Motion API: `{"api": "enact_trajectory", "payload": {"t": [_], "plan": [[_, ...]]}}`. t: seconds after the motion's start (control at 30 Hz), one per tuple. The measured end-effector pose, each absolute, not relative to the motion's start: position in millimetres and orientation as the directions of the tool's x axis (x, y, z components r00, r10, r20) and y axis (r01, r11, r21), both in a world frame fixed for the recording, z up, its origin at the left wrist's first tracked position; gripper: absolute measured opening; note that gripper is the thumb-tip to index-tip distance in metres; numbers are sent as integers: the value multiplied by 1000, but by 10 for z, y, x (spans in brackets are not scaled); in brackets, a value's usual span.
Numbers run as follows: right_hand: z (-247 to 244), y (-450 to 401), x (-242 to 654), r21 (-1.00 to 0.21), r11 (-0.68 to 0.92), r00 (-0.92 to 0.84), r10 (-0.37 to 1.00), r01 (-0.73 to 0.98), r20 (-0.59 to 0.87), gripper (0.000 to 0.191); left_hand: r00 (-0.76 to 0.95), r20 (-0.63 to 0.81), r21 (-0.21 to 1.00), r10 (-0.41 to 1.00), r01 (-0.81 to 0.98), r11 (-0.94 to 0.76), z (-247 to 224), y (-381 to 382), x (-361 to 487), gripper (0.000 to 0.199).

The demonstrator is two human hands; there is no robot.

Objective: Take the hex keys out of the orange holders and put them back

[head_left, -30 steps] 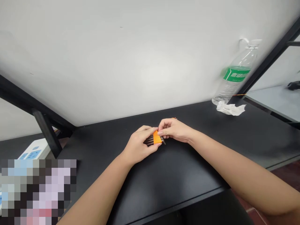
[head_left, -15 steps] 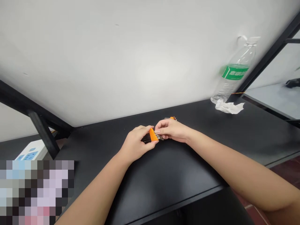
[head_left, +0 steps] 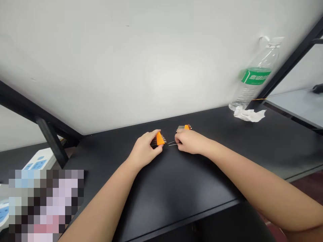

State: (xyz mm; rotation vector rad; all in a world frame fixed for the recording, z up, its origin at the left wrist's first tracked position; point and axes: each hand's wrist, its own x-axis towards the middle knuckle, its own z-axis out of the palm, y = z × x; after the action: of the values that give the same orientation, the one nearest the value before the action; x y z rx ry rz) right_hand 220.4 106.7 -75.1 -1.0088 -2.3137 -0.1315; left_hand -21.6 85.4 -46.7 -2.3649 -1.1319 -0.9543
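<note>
My left hand (head_left: 145, 148) grips an orange hex key holder (head_left: 160, 138) between thumb and fingers. Several metal keys poke out of the holder's right side, and darker lengths show on its left under the palm. My right hand (head_left: 189, 141) is closed, a short way to the right. Thin metal hex keys (head_left: 173, 145) stick out of its fingers toward the holder, apart from each other; their other ends are hidden in the hand. Just behind the right hand lies a second orange hex key holder (head_left: 187, 127) with several keys in it, partly covered by the hand.
On the black tabletop (head_left: 161, 188), a clear plastic bottle (head_left: 254, 77) with a green label stands against the pale wall at the back right. Crumpled white tissue (head_left: 249, 115) lies by its base. A white power strip (head_left: 40, 161) is at the left, beyond a black frame bar (head_left: 51, 143).
My right hand has drawn away to the right from the held holder, with thin hex keys now showing in its fingers. The left hand and holder have shifted slightly left. More of the second holder shows.
</note>
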Motion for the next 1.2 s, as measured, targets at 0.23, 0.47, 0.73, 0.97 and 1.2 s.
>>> {"api": "enact_trajectory", "payload": {"t": [0.23,0.47,0.73,0.97,1.2], "plan": [[-739,918,2187,-121,691,-543,653,713,528,21,498,676,-73,544,779,-623,-474,871,-221,49],[-694,878,2241,-119,718,-570,631,685,527,20,492,667,-49,560,779,-625,-470,864,-222,49],[-667,978,2280,-116,858,-474,384,501,793,12,527,635,-4,565,734,-680,-473,787,-181,47],[-675,976,2302,-47,866,-506,334,497,795,14,540,631,4,558,717,-697,-485,759,-161,45],[-683,878,2326,54,836,-545,306,546,781,21,579,609,-31,542,700,-713,-465,725,-129,36]]}}
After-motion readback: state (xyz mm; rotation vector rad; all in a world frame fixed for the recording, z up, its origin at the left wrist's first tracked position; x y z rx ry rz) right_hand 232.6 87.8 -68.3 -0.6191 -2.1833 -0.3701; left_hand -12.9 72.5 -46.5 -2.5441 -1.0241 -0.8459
